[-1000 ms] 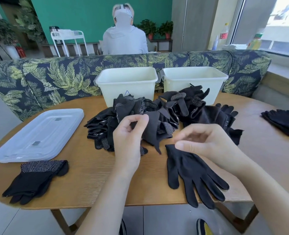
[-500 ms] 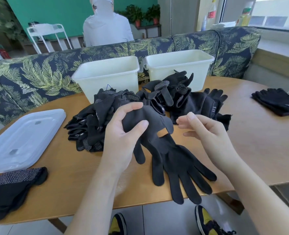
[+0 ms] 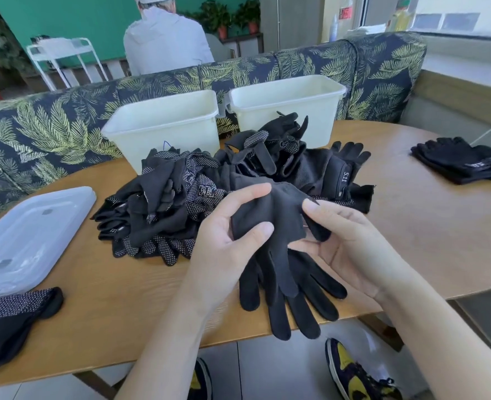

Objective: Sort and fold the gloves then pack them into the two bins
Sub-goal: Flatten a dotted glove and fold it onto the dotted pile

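Black plain-knit glove (image 3: 270, 226) held above near tabletop (image 3: 100, 307) edge, directly over matching glove (image 3: 310, 295) lying flat with tips past that edge. Left hand (image 3: 224, 249) pinching cuff area, thumb and fingers clamped on fabric; right hand (image 3: 351, 249) gripping opposite cuff corner, fingers curled round it. Unsorted pile (image 3: 209, 197) of dotted and plain gloves just behind; left bin (image 3: 163, 125) and right bin (image 3: 287, 105) beyond, no gloves visible inside. Sorted stacks at far right (image 3: 460, 163) and near left (image 3: 10, 321). Risks: limp fabric slipping from a light pinch; misaligned pairing; lower glove dragged off edge.
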{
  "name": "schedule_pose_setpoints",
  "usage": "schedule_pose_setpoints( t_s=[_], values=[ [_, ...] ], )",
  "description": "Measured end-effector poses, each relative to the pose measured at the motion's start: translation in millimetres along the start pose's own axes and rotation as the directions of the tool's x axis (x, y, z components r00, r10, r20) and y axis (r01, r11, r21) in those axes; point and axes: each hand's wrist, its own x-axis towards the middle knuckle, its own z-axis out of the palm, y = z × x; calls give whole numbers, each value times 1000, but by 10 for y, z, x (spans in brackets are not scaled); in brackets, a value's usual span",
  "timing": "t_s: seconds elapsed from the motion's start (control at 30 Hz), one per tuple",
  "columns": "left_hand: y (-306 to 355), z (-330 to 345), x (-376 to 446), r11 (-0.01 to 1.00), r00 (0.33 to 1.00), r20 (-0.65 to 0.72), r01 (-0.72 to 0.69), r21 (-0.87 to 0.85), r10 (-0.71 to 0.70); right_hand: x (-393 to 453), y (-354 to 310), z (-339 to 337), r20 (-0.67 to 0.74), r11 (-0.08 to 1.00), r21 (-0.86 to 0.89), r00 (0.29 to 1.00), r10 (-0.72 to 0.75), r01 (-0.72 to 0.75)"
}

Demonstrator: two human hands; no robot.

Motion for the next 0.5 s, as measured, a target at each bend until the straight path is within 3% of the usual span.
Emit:
schedule_pose_setpoints(
  t_s=[0.13, 0.23, 0.27, 0.4, 0.5],
  values=[
    [-79, 26, -48, 976, 998, -62, 1, 217, 13, -23, 7, 21, -105, 990, -84, 986, -126, 117],
    [-70, 64, -92, 842, 969, -209, 1, 540, 133, -53, -33, 63, -167, 946, -252, 953, -252, 206],
    [-36, 86, -109, 827, 965, -217, -1, 562, 149, -74, -51, 83, -154, 923, -309, 945, -289, 231],
    [121, 190, -163, 980, 996, -82, 35, 196, -19, -129, -57, 184, 41, 742, -566, 911, -411, 360],
    [102, 192, -128, 994, 992, -96, 92, 57, -86, -91, -12, 193, 204, 559, -731, 906, -370, 393]
  ],
)
